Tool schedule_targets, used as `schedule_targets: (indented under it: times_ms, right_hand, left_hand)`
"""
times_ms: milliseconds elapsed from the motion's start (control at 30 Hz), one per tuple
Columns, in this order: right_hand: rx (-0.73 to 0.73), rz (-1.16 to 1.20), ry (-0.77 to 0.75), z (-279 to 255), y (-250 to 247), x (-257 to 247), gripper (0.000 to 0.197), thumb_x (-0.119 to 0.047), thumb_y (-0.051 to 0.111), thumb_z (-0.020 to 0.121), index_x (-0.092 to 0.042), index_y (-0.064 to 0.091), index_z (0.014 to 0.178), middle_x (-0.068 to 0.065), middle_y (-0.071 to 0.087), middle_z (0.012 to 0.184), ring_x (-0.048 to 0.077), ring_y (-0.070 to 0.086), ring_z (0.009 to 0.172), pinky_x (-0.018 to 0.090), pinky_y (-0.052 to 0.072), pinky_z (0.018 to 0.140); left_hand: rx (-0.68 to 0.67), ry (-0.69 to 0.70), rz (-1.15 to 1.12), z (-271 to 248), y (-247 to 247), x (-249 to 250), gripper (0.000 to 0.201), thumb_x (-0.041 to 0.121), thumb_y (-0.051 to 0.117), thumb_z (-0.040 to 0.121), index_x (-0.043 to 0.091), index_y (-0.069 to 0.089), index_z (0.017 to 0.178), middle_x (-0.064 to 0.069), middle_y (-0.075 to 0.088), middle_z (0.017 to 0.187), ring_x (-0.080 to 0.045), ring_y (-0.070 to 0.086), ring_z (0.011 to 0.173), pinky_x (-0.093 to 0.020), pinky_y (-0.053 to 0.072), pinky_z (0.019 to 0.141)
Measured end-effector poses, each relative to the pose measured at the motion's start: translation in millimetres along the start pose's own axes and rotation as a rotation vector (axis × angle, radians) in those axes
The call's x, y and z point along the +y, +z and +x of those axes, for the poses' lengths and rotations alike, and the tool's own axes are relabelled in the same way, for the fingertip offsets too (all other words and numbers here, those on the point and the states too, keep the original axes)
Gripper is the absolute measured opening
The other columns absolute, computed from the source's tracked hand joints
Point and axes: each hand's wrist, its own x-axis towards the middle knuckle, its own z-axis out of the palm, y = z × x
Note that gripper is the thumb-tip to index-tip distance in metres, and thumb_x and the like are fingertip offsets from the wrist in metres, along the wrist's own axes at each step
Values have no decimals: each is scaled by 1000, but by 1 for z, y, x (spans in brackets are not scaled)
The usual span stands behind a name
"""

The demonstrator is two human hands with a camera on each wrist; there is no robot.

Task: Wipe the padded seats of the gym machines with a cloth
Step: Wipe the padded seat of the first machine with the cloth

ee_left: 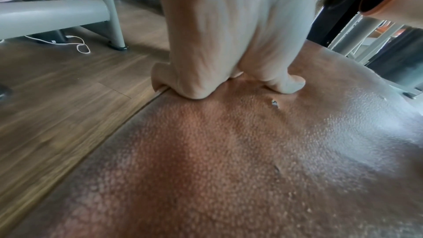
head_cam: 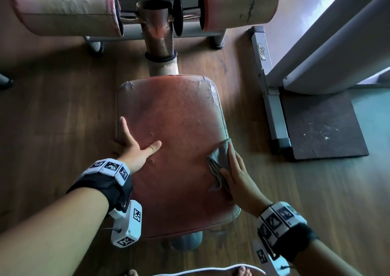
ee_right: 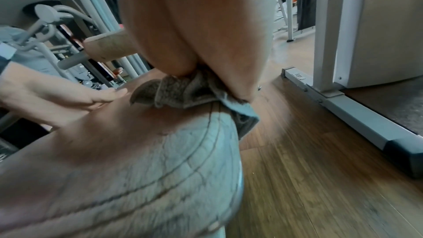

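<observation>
mid-wipe: right hand presses the cloth flat at the padded seat's right edge, while left hand, fingers spread, braces its left edge; most of the seat looks unwiped.

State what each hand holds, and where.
Right hand presses the cloth flat at the seat's right edge; left hand braces the left edge.

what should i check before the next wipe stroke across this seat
1. Cloth under right hand, flat on the seat: ok.
2. Cloth partly draped over the seat's right edge, bunched near the thumb: not ok, flatten it first.
3. Left hand steadies the seat's left edge: ok.
4. Path toward the far end free of objects: ok.
5. Cracked covering at the far right corner could snag: not ok, go gently.
6. Cloth damp enough: cannot tell.
</observation>
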Motion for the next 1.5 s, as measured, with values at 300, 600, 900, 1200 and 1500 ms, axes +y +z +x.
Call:
schedule_targets:
  times_ms: [300,600,900,1200,1500]
  right_hand:
    - [101,-25,39,27,4,-4,69,-27,40,102,-33,-7,153,-6,13,159,16,21,144,29,23,114]
    - [110,37,69,-36,26,15,71,-24,43,101,-33,-6,152,-5,16,157,5,22,138,21,21,108]
    - [295,38,78,-57,51,15,65,-31,39,102,-38,-1,152,-3,12,160,21,20,144,46,24,117]
    - [397,177,76,-91,83,19,73,-29,46,100,-45,-6,149,-5,1,158,18,10,146,50,23,118]
    - [484,172,80,-103,107,8,70,-23,46,100,-32,1,154,-1,-11,160,10,1,147,18,19,111]
  left_hand:
    - [24,7,19,0,4,-2,126,70,67,66,51,-38,133,-8,-17,160,-23,-5,149,-51,9,119]
    - [73,63,-68,-11,8,4,119,55,71,78,41,-27,145,-7,-3,161,-24,8,148,-43,12,120]
    - [6,133,-391,-42,-6,-25,94,45,68,84,39,3,152,-2,-7,162,-11,0,148,-45,9,121]
    - [159,217,-204,-143,4,-91,70,8,63,90,19,29,151,2,33,153,-12,29,141,-31,24,115]
    - [187,266,-230,-166,13,-114,64,5,60,92,18,34,148,11,37,146,1,30,134,-19,22,109]
